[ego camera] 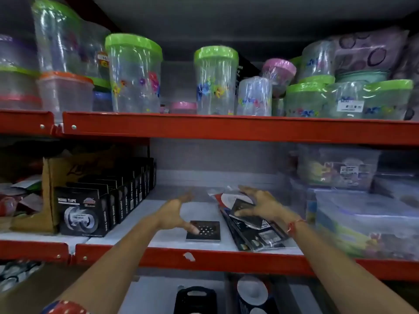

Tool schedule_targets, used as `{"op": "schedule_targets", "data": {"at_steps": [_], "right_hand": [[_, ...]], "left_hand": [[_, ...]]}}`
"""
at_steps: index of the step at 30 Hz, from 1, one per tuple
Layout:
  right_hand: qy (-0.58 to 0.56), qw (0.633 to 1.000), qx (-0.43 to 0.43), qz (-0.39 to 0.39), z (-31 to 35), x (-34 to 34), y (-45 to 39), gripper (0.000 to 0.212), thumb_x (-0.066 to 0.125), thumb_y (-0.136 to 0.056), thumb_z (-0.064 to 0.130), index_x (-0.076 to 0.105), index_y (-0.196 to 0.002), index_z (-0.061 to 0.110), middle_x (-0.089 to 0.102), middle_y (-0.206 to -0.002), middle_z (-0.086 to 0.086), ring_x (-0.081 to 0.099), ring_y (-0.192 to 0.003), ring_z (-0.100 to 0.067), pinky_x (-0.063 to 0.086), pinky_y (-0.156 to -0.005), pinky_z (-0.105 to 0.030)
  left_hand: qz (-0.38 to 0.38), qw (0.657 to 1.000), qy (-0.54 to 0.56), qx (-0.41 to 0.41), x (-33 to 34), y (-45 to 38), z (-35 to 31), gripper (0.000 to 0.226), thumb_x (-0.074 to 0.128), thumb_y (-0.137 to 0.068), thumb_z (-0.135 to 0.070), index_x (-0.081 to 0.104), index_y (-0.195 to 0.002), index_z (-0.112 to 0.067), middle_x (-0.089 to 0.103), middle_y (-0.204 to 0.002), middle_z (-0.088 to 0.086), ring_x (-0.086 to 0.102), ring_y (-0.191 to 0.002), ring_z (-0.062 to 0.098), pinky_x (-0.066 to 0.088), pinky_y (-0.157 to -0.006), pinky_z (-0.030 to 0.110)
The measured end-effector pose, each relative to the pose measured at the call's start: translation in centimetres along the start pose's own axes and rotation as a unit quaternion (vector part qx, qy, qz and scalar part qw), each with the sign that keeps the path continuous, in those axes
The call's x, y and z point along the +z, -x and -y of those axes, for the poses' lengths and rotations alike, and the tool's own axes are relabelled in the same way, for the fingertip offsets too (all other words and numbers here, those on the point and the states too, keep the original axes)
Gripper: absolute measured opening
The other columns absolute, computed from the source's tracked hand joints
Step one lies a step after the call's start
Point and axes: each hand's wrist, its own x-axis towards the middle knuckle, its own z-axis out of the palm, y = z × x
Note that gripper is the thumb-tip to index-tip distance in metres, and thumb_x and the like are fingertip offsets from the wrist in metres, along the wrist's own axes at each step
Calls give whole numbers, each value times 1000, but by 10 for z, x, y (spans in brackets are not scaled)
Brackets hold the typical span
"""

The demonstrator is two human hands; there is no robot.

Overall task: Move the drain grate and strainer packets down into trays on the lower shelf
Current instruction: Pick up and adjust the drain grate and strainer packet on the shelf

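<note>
A square black drain grate (205,231) with round holes lies flat on the white middle shelf (145,225). My left hand (174,214) hovers over its left edge, fingers spread, thumb tip at the grate. To the right lies a pile of strainer packets (256,232) in clear plastic with dark cards. My right hand (260,203) rests on top of that pile, fingers curled on the top packet. Below the red shelf edge, a black item (196,299) and white-and-dark packets (252,293) sit in trays on the lower shelf.
A cardboard box of black nano tape packs (84,211) stands at the left of the middle shelf. Clear plastic storage boxes (353,209) crowd the right. Green-lidded jars (136,73) fill the upper shelf. A red metal beam (226,259) fronts the shelf.
</note>
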Motion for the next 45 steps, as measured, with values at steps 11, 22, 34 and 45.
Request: {"op": "schedule_targets", "data": {"at_steps": [11, 22, 34, 45], "right_hand": [[11, 992, 46, 120, -54, -8, -27, 55, 87, -62, 31, 58, -109, 30, 65, -103, 17, 64, -99, -10, 40, -78, -7], [-33, 986, -33, 160, 19, 33, -56, 73, 86, -62, 32, 54, -126, 20, 58, -133, 5, 54, -119, -13, 34, -106, -25], [72, 963, -15, 259, 44, 90, -81, 101, 83, -65, 41, 32, -145, 6, 30, -156, -2, 38, -138, -21, 34, -112, -31], [50, 965, 5, 256, 36, 95, -75, 116, 80, -61, 44, 11, -152, 20, 45, -147, 4, 46, -130, -16, 37, -110, -29]], "left_hand": [[177, 981, 14, -78, 23, -45, 46, 138, 85, -33, -58, 19, -150, -24, 20, -157, -12, 17, -145, 11, 14, -120, 31], [159, 979, 104, -78, 26, -46, 61, 140, 90, -39, -50, 11, -151, -24, 41, -147, -16, 26, -141, 7, 17, -120, 33], [143, 970, 168, -99, 25, -42, 77, 135, 90, -56, -23, -6, -151, -22, 34, -152, -5, 25, -142, 8, 21, -116, 25], [150, 973, 143, -105, 23, -34, 64, 148, 90, -33, -49, 7, -151, -19, 29, -156, -1, 26, -143, 12, 24, -115, 25]]}}
